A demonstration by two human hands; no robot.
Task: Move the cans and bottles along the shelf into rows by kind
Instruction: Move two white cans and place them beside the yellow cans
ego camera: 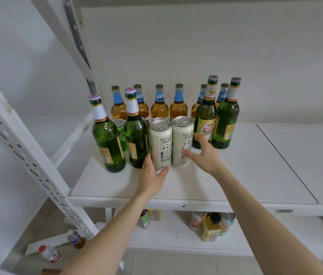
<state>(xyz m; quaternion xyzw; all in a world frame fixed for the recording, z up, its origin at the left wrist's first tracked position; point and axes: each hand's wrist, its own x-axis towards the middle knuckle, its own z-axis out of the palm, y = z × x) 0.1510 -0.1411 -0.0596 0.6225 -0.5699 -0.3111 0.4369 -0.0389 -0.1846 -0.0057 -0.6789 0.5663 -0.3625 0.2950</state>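
White cans: three, at the shelf front.
Green bottles: four, two on each side of the white cans.
Amber bottles: six, behind them.
Green can: one, to their left.
Left hand: grips the left white can low down.
Right hand: spread wide, thumb on the right white can.

Left hand round white can — right hand alongside.

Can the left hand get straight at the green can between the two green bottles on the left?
Probably not directly. The green can stands behind the gap between the two green bottles, which looks too narrow for the left hand, and that hand grips a white can.
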